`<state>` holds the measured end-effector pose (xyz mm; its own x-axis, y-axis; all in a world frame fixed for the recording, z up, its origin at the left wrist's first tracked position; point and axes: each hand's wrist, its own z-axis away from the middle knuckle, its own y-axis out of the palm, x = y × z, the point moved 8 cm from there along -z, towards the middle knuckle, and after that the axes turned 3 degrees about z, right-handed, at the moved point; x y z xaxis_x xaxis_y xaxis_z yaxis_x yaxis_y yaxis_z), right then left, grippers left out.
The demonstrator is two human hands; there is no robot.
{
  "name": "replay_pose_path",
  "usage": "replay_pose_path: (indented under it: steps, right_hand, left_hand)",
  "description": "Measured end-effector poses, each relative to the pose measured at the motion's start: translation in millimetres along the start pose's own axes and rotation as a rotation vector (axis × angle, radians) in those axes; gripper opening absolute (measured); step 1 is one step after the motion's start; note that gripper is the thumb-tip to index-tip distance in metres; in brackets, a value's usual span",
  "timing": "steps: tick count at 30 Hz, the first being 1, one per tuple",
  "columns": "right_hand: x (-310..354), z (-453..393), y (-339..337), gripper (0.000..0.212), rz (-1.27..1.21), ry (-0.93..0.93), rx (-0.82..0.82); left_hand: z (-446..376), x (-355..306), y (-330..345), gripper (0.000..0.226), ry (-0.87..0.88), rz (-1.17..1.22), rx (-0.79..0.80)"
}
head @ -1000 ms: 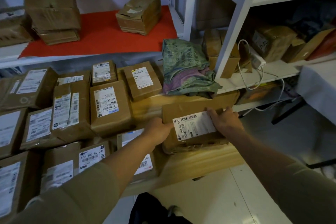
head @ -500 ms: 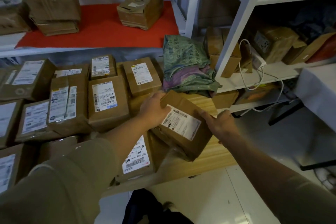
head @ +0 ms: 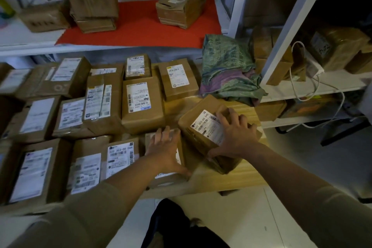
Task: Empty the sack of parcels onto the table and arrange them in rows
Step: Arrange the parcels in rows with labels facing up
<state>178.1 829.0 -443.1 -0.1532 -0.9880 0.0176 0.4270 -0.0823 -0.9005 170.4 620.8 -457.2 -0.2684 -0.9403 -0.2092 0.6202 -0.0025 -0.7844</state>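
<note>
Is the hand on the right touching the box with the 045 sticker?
Touching. The head view shows the right hand spread on top of the 045 box, fingers over its label and thumb curled down its near side.

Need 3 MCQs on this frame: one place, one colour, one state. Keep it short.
1. Where does the crumpled green and purple woven sack lie?
A. on the floor
B. at the table's far right end, by the white shelf post
C. on the red mat

2. What colour is the mat on the upper shelf?
A. red
B. blue
C. yellow

3. What is the right hand doing?
A. hanging idle
B. holding the cable
C. gripping the brown cardboard parcel labelled 045

Key: 1 B, it sits behind that parcel beside the post. 2 A, plainly red under the boxes. 3 C, fingers lie across the parcel's top and the thumb hooks its near edge, while the left hand lies flat on the neighbouring parcel.
</note>
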Motion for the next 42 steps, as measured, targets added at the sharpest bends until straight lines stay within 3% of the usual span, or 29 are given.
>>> replay_pose_path:
  steps: [7,19,33,42]
  right_hand:
    - [28,-10,-6,0.123,-0.128,0.181,-0.105]
    - [65,-38,-16,0.124,-0.143,0.271,-0.127]
    - [72,-44,-24,0.117,-0.173,0.316,-0.208]
    - [67,-37,-29,0.116,-0.097,0.253,-0.202]
  left_hand:
    - [8,3,10,0.143,0.108,-0.15,-0.027]
    - [38,-2,28,0.139,0.201,-0.225,-0.14]
    - [49,-5,28,0.116,0.299,-0.385,-0.125]
    - [56,-5,20,0.109,0.385,-0.449,-0.084]
